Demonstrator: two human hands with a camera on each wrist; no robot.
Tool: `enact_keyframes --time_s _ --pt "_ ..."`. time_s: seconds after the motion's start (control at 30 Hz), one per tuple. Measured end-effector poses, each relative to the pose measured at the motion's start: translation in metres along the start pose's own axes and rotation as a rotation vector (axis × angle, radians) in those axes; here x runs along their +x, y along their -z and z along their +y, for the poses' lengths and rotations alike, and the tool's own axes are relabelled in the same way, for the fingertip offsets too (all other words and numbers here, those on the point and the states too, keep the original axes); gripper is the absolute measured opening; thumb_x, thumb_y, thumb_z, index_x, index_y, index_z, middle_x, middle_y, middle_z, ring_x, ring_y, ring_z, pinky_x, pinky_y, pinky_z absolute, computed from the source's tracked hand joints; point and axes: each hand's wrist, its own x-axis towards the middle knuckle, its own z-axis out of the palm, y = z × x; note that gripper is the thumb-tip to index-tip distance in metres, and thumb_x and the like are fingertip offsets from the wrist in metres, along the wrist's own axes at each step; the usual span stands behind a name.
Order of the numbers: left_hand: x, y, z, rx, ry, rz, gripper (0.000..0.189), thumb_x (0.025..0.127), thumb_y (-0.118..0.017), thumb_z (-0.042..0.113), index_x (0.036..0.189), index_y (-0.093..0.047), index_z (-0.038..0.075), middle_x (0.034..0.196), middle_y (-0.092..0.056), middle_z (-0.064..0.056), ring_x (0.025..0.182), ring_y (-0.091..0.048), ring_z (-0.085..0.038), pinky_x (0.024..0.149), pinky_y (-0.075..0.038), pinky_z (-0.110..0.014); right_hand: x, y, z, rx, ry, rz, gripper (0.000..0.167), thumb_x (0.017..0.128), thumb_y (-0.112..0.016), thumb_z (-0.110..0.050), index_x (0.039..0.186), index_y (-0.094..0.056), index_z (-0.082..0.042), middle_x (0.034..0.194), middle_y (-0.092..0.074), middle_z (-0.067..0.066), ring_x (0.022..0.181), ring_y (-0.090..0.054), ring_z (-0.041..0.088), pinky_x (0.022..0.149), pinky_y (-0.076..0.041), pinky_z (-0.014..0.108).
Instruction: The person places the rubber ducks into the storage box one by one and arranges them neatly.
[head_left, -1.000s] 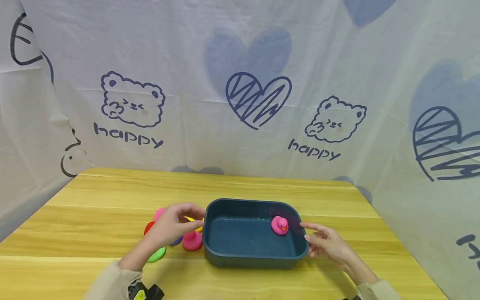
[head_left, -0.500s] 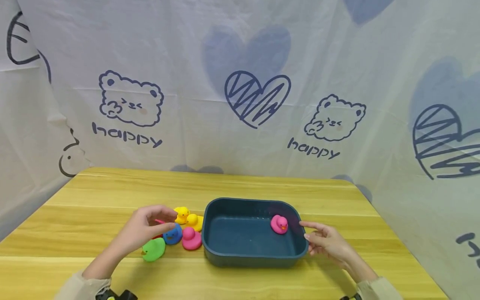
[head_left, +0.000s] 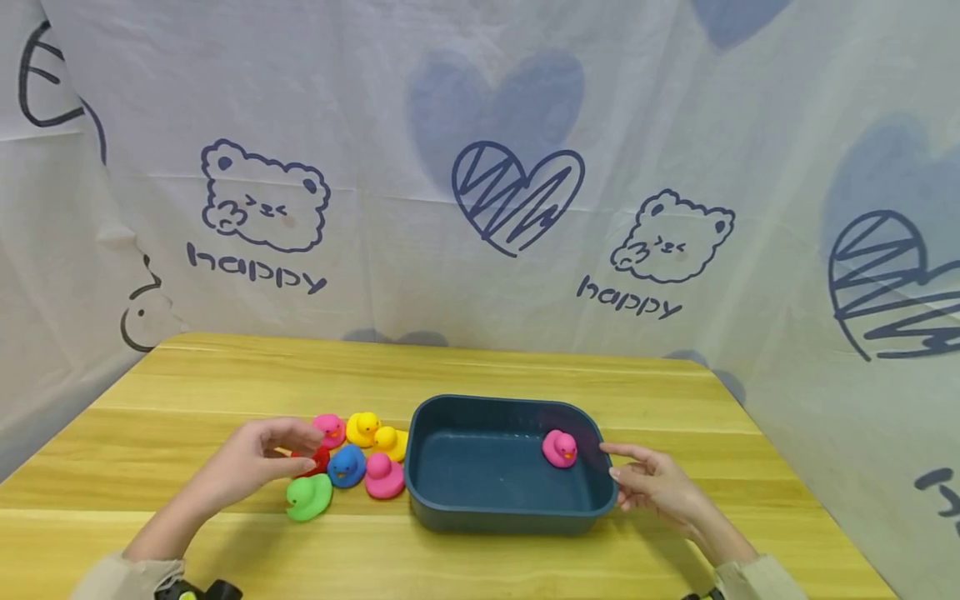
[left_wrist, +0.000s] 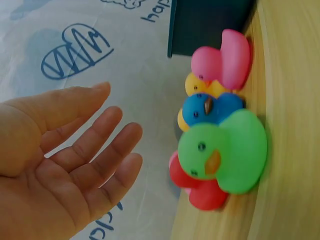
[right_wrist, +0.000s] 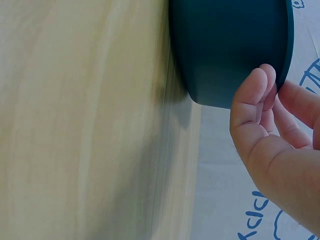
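In the head view my left hand (head_left: 258,454) hovers over the left side of a group of small rubber ducks, holding nothing. Its fingers are loosely bent and partly cover the red duck (head_left: 321,459). Around it sit a green duck (head_left: 308,497), a blue duck (head_left: 347,467), pink ducks (head_left: 384,477) and yellow ducks (head_left: 363,428). The left wrist view shows the palm and fingers (left_wrist: 112,155) apart from the green duck (left_wrist: 240,150). My right hand (head_left: 660,487) pinches the right rim of a dark teal bin (head_left: 502,522). One pink duck (head_left: 559,449) sits inside the bin, near its right end.
The yellow wood-grain table (head_left: 247,379) extends around the bin and ducks. Behind it hangs a pale cloth (head_left: 390,250) printed with hearts and bears. The duck group stands close against the bin's left wall.
My left hand has drawn back leftward from the bin's left rim to the red duck, uncovering the other ducks. My right hand and the bin have stayed put.
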Motion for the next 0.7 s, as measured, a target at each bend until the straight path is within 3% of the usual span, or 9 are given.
enact_keyframes --time_s 0.23,0.43,0.7 --pt "-0.002 0.01 -0.014 -0.011 -0.024 -0.091 0.027 0.08 -0.064 0.004 0.103 -0.059 -0.009 0.097 -0.061 -0.02 0.083 -0.059 -0.019 0.069 -0.049 -0.026 -0.001 0.0 0.0 0.002 0.008 -0.002 0.053 0.089 -0.052 -0.005 0.132 -0.026 0.013 0.069 -0.056 0.005 0.059 -0.056 0.011 0.056 -0.05 0.023" --pt "-0.005 0.018 -0.026 -0.131 0.015 -0.185 0.033 0.081 -0.063 0.005 0.108 -0.055 -0.013 0.103 -0.058 -0.025 0.089 -0.059 -0.02 0.073 -0.049 -0.025 0.0 0.001 0.0 0.001 0.016 -0.014 0.053 0.089 -0.052 -0.004 0.132 -0.026 0.013 0.069 -0.056 0.005 0.06 -0.056 0.01 0.056 -0.05 0.022" --pt "-0.007 0.022 -0.038 -0.191 0.083 -0.269 0.038 0.079 -0.065 0.004 0.11 -0.053 -0.015 0.105 -0.057 -0.026 0.089 -0.059 -0.02 0.074 -0.048 -0.026 0.0 0.001 0.002 0.018 0.038 -0.037 0.052 0.089 -0.053 -0.004 0.131 -0.028 0.013 0.068 -0.057 0.004 0.06 -0.056 0.01 0.056 -0.049 0.021"
